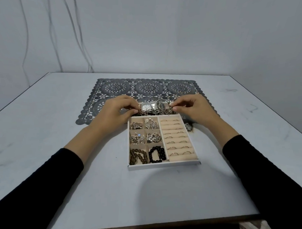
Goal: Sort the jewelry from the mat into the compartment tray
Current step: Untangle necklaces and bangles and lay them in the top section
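A white compartment tray (164, 164) sits in the middle of the table. Its small left cells hold metal charms and earrings, with two dark bead bracelets (156, 154) in the front cells. Rings stand in the beige slotted pad (177, 139) on the right. In the long back compartment lie two watches (147, 107) and a dark linked bracelet (155, 112). My left hand (115, 112) pinches the bracelet's left end. My right hand (192, 108) pinches its right end. The bracelet is stretched between them over the back compartment.
A grey lace-patterned mat (145, 87) lies behind the tray, partly under it. A small dark patterned item (188, 126) lies just right of the tray. Cables hang down the wall at the back left. The table's front edge is close to me.
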A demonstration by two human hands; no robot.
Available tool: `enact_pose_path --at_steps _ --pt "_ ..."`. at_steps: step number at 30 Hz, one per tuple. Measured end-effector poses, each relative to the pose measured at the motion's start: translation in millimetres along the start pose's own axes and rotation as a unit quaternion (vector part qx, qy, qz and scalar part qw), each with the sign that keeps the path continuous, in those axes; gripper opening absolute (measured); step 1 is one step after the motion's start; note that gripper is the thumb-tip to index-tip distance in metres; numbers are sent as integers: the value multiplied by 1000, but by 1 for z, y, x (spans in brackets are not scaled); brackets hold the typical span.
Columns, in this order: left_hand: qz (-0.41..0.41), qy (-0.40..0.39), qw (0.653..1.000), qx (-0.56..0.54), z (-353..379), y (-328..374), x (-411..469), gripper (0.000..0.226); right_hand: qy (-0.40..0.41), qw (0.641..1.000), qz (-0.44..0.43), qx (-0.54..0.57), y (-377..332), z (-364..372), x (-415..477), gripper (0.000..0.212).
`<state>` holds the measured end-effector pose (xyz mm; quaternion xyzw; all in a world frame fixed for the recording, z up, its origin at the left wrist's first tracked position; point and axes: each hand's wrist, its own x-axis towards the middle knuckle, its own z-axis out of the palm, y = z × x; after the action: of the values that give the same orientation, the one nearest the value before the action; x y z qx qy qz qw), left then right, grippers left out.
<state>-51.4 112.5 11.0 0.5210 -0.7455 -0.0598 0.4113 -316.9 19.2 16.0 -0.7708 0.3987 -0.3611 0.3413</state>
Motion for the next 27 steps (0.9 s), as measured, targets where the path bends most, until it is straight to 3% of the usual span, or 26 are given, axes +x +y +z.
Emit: enact_pose_path --at_steps 5,14,27 --pt "51 -2 998 41 -8 -8 -1 14 20 998 -14 -49 0 -5 1 14" --pt "24 -10 999 33 -9 -9 -5 15 -22 999 -37 -19 -4 -3 -4 10" --pt "-11 2 999 36 2 1 -5 14 -12 998 0 59 0 8 -4 8"
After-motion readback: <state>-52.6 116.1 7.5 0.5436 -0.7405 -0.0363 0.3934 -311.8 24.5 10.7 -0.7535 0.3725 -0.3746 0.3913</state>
